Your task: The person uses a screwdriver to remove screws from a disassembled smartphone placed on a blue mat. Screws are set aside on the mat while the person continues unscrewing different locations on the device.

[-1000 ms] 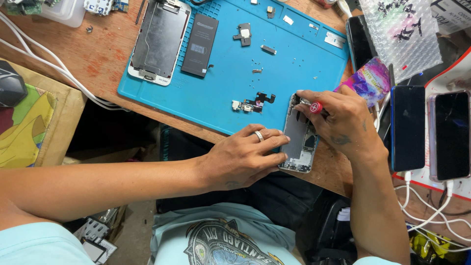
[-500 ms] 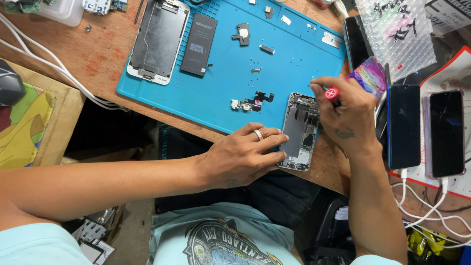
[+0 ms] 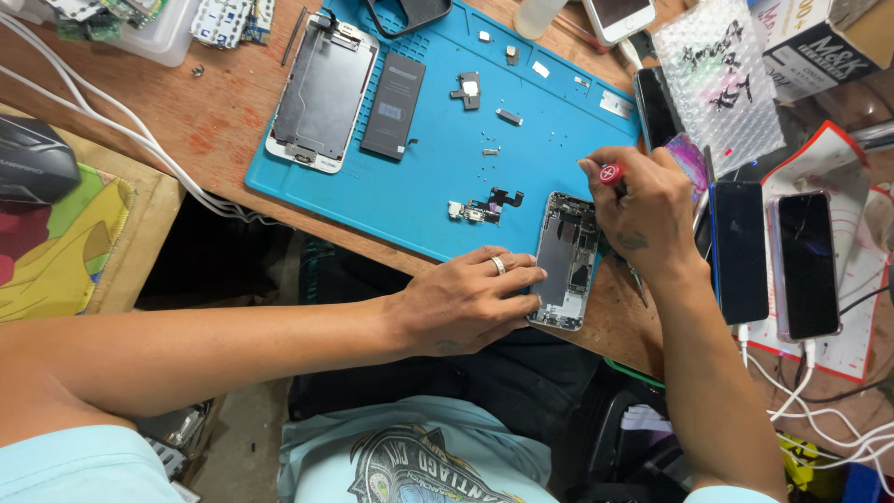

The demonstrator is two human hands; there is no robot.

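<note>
Opened phone housing (image 3: pixel 564 264), back shell up with its inner parts bared, lies at the near right corner of the blue work mat (image 3: pixel 549 121), its near end reaching past the mat onto the wooden table (image 3: pixel 214 116). What the small parts inside it are cannot be made out.

Left hand (image 3: pixel 466 303) lies flat beside the housing with fingers stretched out, their tips pressing on its left edge; a ring sits on one finger. Right hand (image 3: pixel 647 210) is curled above the housing's far right corner, fingers pinching a small screwdriver with a red cap (image 3: pixel 610 173). Only the cap shows; the shaft and tip are hidden under the hand, so where the tip rests cannot be told.

Left of the housing on the mat lies a small flex cable part (image 3: pixel 484 205). Farther off on the mat lie a black battery (image 3: pixel 394 104) and a detached screen assembly (image 3: pixel 321 93), which overhangs the mat's left edge. Tiny bits scattered on the mat are too small to name.

Right of the right hand lie two dark phones (image 3: pixel 773 261) with white cables plugged in at their near ends; a colourful item behind the hand is mostly hidden. A bubble-wrap bag (image 3: pixel 722 74) lies at the far right.
</note>
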